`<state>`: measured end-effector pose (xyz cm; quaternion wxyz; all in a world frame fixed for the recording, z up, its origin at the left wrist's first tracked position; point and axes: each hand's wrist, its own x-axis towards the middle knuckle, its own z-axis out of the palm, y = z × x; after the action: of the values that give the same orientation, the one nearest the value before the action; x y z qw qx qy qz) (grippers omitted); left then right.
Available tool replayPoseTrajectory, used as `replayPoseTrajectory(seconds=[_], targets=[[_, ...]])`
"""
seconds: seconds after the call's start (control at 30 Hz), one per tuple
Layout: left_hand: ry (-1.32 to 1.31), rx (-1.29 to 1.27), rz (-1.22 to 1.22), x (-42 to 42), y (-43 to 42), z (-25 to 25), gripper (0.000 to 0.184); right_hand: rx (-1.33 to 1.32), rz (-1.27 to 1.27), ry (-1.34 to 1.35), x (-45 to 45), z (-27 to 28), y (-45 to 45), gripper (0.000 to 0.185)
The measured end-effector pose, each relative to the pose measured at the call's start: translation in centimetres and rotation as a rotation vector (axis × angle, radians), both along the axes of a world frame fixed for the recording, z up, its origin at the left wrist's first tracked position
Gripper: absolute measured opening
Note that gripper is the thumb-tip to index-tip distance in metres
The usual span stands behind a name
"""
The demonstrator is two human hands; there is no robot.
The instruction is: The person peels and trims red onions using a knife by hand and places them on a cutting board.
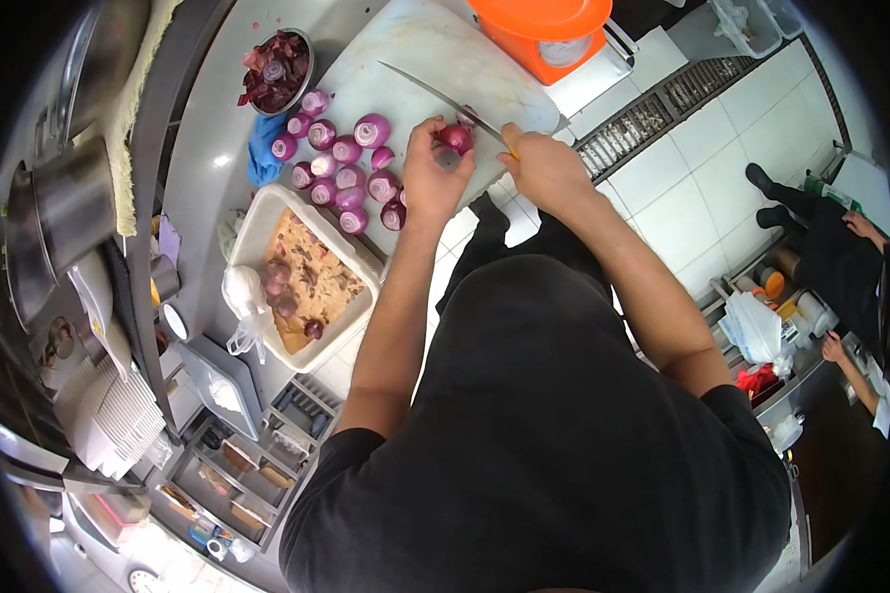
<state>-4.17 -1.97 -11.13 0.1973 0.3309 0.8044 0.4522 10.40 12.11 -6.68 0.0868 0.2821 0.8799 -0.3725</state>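
Observation:
My left hand (435,180) is closed around a red onion (455,138) at the near edge of the white cutting board (405,49). In my right hand (549,170) is a knife (443,97) with a yellow handle, its long blade slanting up and left across the board. Part of the blade passes just above the onion; whether it touches cannot be told. A small reddish-purple piece (466,116) shows behind the blade. Several peeled red onions (349,177) lie in a cluster left of my left hand.
A metal bowl (310,69) holds onion skins. A blue cloth (263,150) lies beside it. The white bin (366,306) contains several unpeeled onions and loose skins. An orange scale (554,40) stands at the board's far right. Another person (841,257) is at the right.

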Motion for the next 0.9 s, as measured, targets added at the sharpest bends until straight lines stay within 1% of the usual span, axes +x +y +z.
replayPoseTrajectory(seconds=[0.03,0.13,0.23,0.33,0.43,0.53,0.63,0.73,0.83,0.9], targets=[[0.029,0.066,0.007,0.1,0.0,-0.5,0.058,0.031,-0.006,0.018,0.3,0.3,0.0,0.027],[0.165,-0.001,-0.01,0.2,-0.2,-0.1,0.058,0.092,0.017,0.045,1.6,1.7,-0.4,0.026],[0.149,-0.151,-0.039,-0.1,-0.3,1.2,0.059,0.109,0.037,0.076,2.9,2.1,-1.0,0.025],[0.117,-0.186,-0.028,-0.2,-0.2,1.8,0.051,0.123,0.057,0.066,3.9,2.7,-1.7,0.025],[0.093,-0.2,-0.033,-0.3,0.0,2.0,0.056,0.093,0.044,-0.04,4.3,4.0,-2.4,0.024],[0.092,-0.191,-0.04,-0.3,0.2,2.0,0.054,0.1,0.06,-0.098,4.2,4.7,-2.6,0.023],[0.012,-0.133,-0.021,-0.3,0.3,2.0,0.047,0.126,0.056,-0.104,4.2,3.6,-3.0,0.021],[-0.004,-0.137,-0.028,-0.6,0.3,1.8,0.047,0.134,0.045,-0.063,3.8,3.2,-3.2,0.017],[0.046,-0.131,-0.045,-0.5,0.2,1.7,0.047,0.131,0.041,-0.042,2.8,2.7,-3.1,0.015],[0.048,-0.137,-0.044,-0.6,0.1,1.5,0.051,0.1,0.049,-0.031,2.0,2.4,-2.9,0.018]])
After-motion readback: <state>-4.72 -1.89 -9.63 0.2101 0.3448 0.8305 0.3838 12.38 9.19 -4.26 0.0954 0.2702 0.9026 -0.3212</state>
